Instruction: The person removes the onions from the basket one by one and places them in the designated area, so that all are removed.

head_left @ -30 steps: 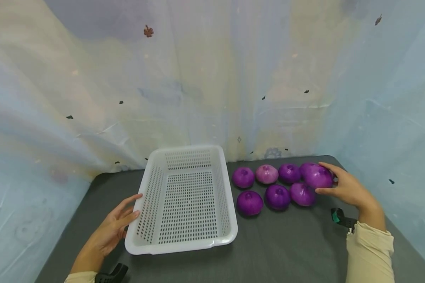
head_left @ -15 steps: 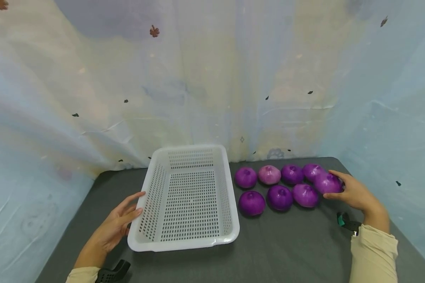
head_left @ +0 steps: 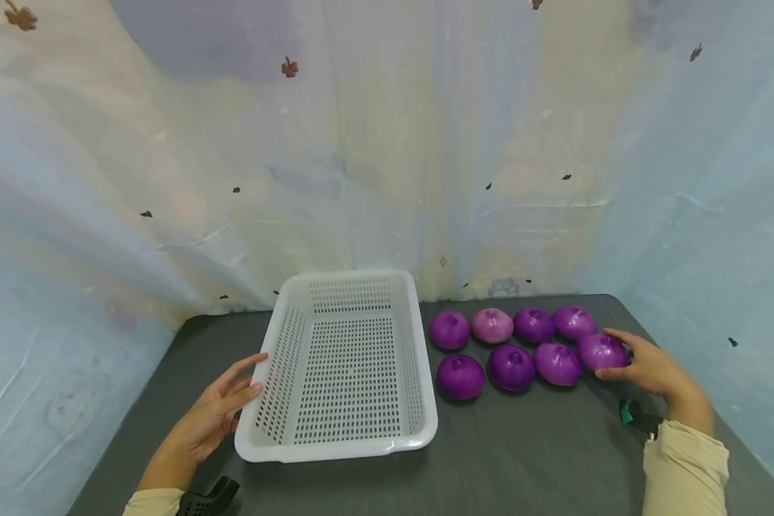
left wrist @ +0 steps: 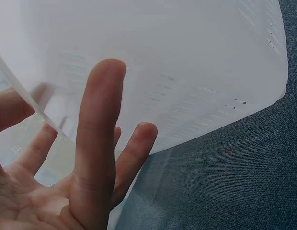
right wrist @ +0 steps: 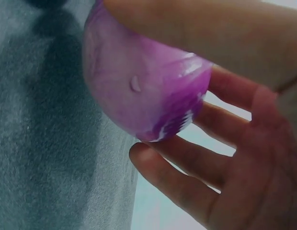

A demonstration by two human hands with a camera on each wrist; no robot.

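Note:
My right hand holds a red onion between thumb and fingers, at the right end of the front row. In the right wrist view, the glossy onion sits between the thumb above and spread fingers below, close to the grey cloth. A white plastic basket with slotted walls and floor lies left of the onions, nothing inside it. Against its left rim rests my left hand, index finger and thumb on the edge with the fingers spread. In the left wrist view, the thumb overlaps the basket's pale outer wall.
Several other red onions stand in two rows right of the basket: a back row with one paler pink onion, and a front row starting with a dark onion. Behind the grey table hangs a patterned curtain.
The right hand has lowered its onion and moved right, from overlapping the back row's last onion to the front row's right end. The left hand stays at the basket rim. The view shifted slightly.

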